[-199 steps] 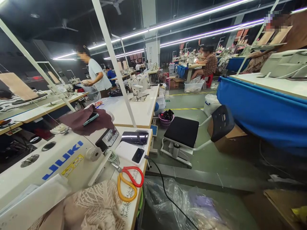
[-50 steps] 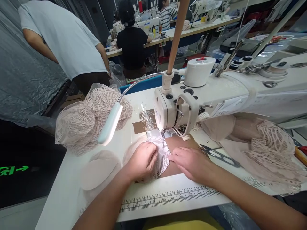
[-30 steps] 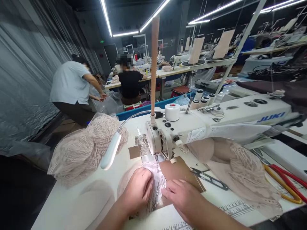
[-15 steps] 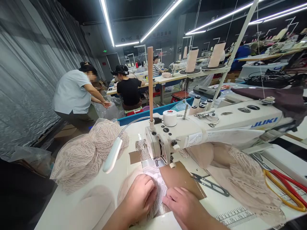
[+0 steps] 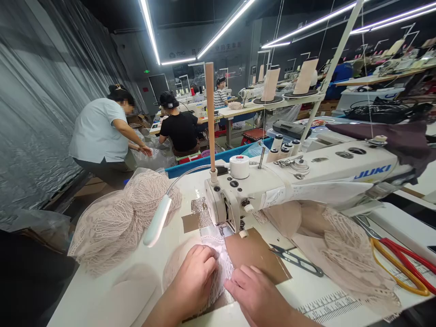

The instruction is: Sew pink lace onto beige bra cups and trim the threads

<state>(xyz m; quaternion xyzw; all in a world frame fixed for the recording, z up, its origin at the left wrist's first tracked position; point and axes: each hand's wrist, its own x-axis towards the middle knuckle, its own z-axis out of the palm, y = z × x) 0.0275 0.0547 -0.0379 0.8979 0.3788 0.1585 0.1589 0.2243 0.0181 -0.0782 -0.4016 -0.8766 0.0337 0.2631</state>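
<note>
A pale pink lace piece (image 5: 223, 260) lies under the needle end of the white sewing machine (image 5: 248, 184), its scalloped edge at the presser foot. My left hand (image 5: 195, 278) rests on the lace's left side with fingers curled down and closed on it; the fingertips are partly hidden. My right hand (image 5: 254, 288) is at the lace's right edge, thumb and fingers pinched together there. Black thread snips (image 5: 298, 260) lie on the table to the right of the brown patch (image 5: 257, 252), beyond my right hand.
Bundled lace cups (image 5: 109, 222) sit at the left, with loose beige fabric (image 5: 131, 290) nearer. More lace (image 5: 344, 254) and red-and-yellow-handled scissors (image 5: 402, 263) lie at the right. A lamp (image 5: 158, 220) hangs over the table. A co-worker (image 5: 102, 129) bends at the far left.
The view has shifted slightly. Both my hands stay on the lace, almost in place; the right one sits a little closer to the left. The bending co-worker's hands have moved lower.
</note>
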